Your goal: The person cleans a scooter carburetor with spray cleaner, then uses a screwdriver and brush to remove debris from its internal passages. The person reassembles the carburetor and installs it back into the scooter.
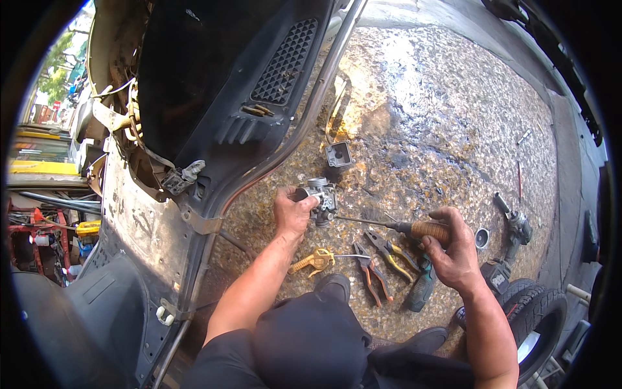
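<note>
My left hand (293, 212) is closed around a small metal carburetor (322, 202), held just above the wet, stony ground. From the right, my right hand (453, 249) grips a screwdriver (429, 231) by its ribbed brown handle. Its long shaft runs leftward, and the tip meets or nearly meets the carburetor's lower right side; actual contact is too small to make out. Beyond the carburetor lies an open, squarish float bowl (338, 154). Nearer me are a yellow air blow gun (315, 261), orange-handled pliers (372, 275) and yellow-and-black pliers (392, 255).
A scooter's black footboard (259, 129) borders my left side. On the right lie a green-handled tool (422, 285), a round metal cup (481, 238), a cordless power tool (515, 236) and stacked tyres (541, 318). A thin red rod (519, 178) lies farther off.
</note>
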Demonstrator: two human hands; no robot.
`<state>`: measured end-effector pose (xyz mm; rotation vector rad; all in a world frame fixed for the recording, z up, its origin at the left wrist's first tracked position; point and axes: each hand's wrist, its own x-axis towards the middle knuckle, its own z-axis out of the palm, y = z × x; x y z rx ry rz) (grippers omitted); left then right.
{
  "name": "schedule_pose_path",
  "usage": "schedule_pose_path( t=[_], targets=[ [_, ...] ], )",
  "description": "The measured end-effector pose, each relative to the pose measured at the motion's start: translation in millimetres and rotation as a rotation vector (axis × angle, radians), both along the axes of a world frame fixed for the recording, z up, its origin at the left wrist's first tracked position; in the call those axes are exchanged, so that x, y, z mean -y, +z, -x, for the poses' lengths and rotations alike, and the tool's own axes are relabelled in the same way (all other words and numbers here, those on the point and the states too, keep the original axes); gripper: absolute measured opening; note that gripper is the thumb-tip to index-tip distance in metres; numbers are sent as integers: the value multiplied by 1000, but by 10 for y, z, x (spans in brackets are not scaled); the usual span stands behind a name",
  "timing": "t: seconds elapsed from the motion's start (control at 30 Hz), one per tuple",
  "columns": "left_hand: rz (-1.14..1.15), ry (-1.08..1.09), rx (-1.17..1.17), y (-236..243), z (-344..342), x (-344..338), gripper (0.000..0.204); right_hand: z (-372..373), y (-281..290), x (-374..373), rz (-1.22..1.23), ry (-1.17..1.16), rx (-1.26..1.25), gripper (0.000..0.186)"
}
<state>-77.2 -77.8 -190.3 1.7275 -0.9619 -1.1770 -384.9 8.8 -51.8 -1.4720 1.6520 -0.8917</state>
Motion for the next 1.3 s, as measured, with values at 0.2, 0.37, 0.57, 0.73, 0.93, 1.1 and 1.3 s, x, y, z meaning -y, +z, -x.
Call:
schedule_pose_path(
  t=[0.2, 0.37, 0.57, 0.73, 0.93, 1.1, 1.3],
  targets=[
    [-15, -3, 25, -4, 7, -8, 62, 18, -53, 13, 115, 28, -169, 30],
    [-38, 8, -36, 22, 25, -2, 66, 32, -36, -7, 69, 66, -42, 28],
    [-12, 13, -47, 64, 42, -19, 59, 70, -49, 2, -206, 60, -8, 44],
    [-31, -2, 11, 51, 9, 2, 62, -17, -93, -25, -11, -48, 57, 31],
    [-15, -12, 28, 91, 42, -22, 62, -1, -72, 24, 226, 49, -145, 27],
    [-23, -6, -19, 152, 70, -21, 61, 66, -30, -9, -101, 91, -62, 42],
    [-7, 16, -7, 151, 83, -15, 61, 74, -94, -33, -81, 56, -102, 45]
  ],
)
